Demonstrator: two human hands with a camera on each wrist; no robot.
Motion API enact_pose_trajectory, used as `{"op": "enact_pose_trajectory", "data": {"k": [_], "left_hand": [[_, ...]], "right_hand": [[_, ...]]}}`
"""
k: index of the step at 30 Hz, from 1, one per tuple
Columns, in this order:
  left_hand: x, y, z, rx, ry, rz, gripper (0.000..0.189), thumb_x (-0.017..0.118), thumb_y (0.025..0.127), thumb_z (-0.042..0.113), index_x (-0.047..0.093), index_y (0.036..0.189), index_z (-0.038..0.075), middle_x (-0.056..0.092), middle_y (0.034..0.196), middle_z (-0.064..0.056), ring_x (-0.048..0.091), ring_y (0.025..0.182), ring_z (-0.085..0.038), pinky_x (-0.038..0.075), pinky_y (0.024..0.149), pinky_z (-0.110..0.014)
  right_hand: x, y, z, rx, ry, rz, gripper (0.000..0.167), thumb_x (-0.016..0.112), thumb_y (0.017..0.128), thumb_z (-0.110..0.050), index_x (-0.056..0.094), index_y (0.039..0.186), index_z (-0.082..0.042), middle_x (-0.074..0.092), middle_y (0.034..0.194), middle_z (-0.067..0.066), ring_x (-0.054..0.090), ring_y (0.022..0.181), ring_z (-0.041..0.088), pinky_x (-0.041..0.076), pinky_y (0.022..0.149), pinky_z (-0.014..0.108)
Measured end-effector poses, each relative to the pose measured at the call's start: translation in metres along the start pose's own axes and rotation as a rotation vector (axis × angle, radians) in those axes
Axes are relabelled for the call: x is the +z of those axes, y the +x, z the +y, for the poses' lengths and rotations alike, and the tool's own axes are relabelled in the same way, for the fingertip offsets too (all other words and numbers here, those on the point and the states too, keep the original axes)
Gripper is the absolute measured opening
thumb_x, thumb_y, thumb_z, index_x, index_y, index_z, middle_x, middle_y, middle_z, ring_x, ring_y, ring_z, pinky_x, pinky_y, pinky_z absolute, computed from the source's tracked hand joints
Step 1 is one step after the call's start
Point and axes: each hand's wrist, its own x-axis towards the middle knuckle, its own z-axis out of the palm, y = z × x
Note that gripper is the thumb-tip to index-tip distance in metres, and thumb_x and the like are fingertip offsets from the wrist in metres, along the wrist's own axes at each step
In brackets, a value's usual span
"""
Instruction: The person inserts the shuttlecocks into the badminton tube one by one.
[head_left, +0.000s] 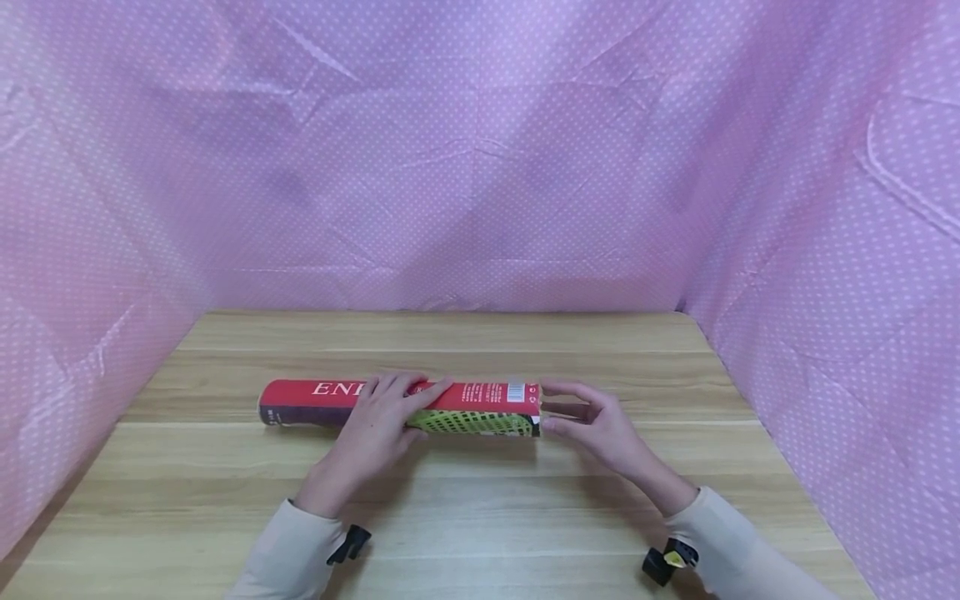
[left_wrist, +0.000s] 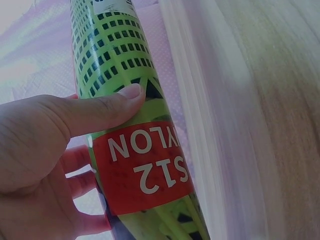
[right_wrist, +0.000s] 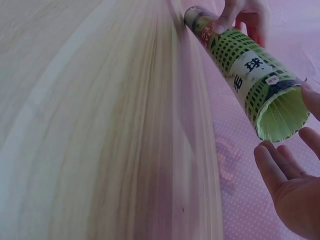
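A red, green and dark shuttlecock tube (head_left: pixel 480 404) lies lengthwise left to right over the wooden table. My left hand (head_left: pixel 375 429) grips it around the middle; in the left wrist view the thumb lies across its green printed side, above a red label. At the tube's right end is my right hand (head_left: pixel 611 437), its fingers spread and slightly bent around the rim. The right wrist view shows that end open (right_wrist: pixel 285 117), pale green inside, with the right hand (right_wrist: pixel 295 195) close to it and holding nothing. Whether a fingertip touches the rim is hard to tell.
The light wooden table (head_left: pixel 465 517) reaches back to a pink-purple dotted cloth (head_left: pixel 465 208) that hangs behind it and on both sides. A small dark device (head_left: pixel 348 544) sits at the left wrist, another (head_left: pixel 663 562) at the right wrist.
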Motion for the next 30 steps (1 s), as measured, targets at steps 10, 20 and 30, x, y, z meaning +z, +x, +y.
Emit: {"op": "enact_pose_trajectory", "data": {"k": [10,20,30], "left_hand": [[0.0026,0.0005,0.0005,0.007,0.003,0.001,0.088,0.090,0.074,0.010,0.050,0.150,0.031,0.056,0.135,-0.009,0.047,0.126,-0.031,0.029,0.111,-0.057],[0.0031,0.0013,0.0006,-0.002,-0.015,0.005,0.085,0.089,0.075,0.011,0.051,0.149,0.029,0.055,0.138,-0.010,0.047,0.127,-0.031,0.028,0.113,-0.059],[0.0019,0.0016,-0.0013,-0.008,-0.016,-0.017,0.090,0.090,0.075,0.012,0.048,0.151,0.034,0.054,0.138,-0.008,0.046,0.127,-0.031,0.025,0.114,-0.059]], "right_hand": [[-0.0016,-0.0013,0.0022,0.030,-0.018,-0.009,0.051,0.077,0.089,-0.011,0.060,0.137,-0.008,0.058,0.137,0.021,0.060,0.120,0.041,0.055,0.091,0.036],[0.0016,0.0020,0.0012,0.034,-0.038,0.010,0.051,0.077,0.089,-0.013,0.061,0.138,-0.010,0.061,0.135,0.019,0.061,0.119,0.038,0.056,0.090,0.036],[-0.0007,0.0014,0.0015,0.017,-0.028,0.001,0.052,0.077,0.088,-0.010,0.060,0.137,-0.008,0.060,0.134,0.021,0.061,0.118,0.041,0.055,0.091,0.035]]}}
